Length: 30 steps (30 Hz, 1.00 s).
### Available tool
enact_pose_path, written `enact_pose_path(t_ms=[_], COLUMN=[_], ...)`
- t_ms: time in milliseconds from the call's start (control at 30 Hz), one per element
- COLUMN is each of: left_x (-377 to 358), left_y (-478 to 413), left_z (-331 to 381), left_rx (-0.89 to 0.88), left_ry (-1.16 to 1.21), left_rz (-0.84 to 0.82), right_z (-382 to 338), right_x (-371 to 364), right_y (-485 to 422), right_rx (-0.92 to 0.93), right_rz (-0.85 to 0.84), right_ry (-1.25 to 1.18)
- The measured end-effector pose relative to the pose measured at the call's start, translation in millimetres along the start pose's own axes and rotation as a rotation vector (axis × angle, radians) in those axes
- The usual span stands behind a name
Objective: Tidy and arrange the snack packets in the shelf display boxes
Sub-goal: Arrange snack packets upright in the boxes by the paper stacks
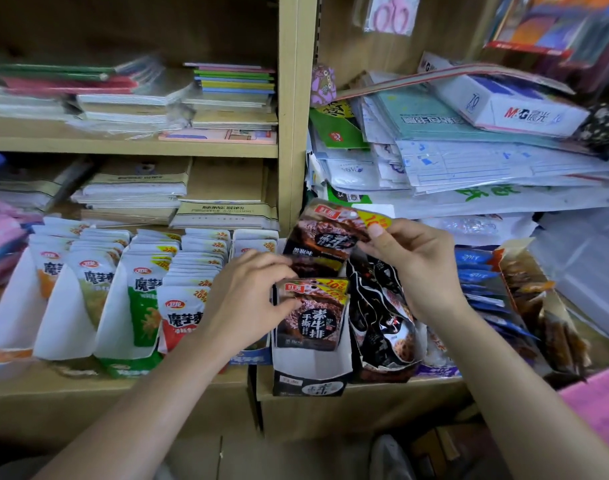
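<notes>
My right hand [413, 268] pinches the top corner of a dark brown snack packet [325, 237] and holds it above a black-and-white display box [311, 372]. Several matching brown packets [311, 317] stand upright in that box. My left hand [251, 299] rests its curled fingers against the upper left edge of those front packets. To the right of the box lies a loose heap of black packets [382, 313].
White display boxes of konjac packets [136, 289] fill the shelf to the left. A box of blue packets [483, 285] and brown packets [542, 313] stands at the right. Notebooks [233, 95] and stacked papers [469, 161] crowd the shelves above.
</notes>
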<state>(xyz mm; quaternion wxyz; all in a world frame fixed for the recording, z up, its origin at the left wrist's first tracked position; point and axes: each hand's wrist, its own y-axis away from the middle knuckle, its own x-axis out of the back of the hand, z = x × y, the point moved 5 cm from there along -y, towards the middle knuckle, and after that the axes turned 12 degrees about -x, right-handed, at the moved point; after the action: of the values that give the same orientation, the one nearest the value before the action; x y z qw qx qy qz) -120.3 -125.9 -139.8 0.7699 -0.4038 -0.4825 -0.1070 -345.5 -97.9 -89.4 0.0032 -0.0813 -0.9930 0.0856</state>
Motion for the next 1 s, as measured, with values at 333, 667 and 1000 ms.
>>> enact_pose_path(t_ms=[333,667,1000], left_x=[-6,-4,-5], left_y=[2,5,4], left_z=[-2,-1,0], left_rx=[0.030,0.009,0.018], left_ry=[0.011,-0.018,-0.056], left_rz=[-0.005,0.030,0.046], right_z=[15,17,14], right_x=[3,-35,-37], right_y=[-13,-36,-34], right_rx=[-0.050,0.155,0.205], right_rz=[0.055,0.151,0.088], right_ry=[0.105,0.790,0.861])
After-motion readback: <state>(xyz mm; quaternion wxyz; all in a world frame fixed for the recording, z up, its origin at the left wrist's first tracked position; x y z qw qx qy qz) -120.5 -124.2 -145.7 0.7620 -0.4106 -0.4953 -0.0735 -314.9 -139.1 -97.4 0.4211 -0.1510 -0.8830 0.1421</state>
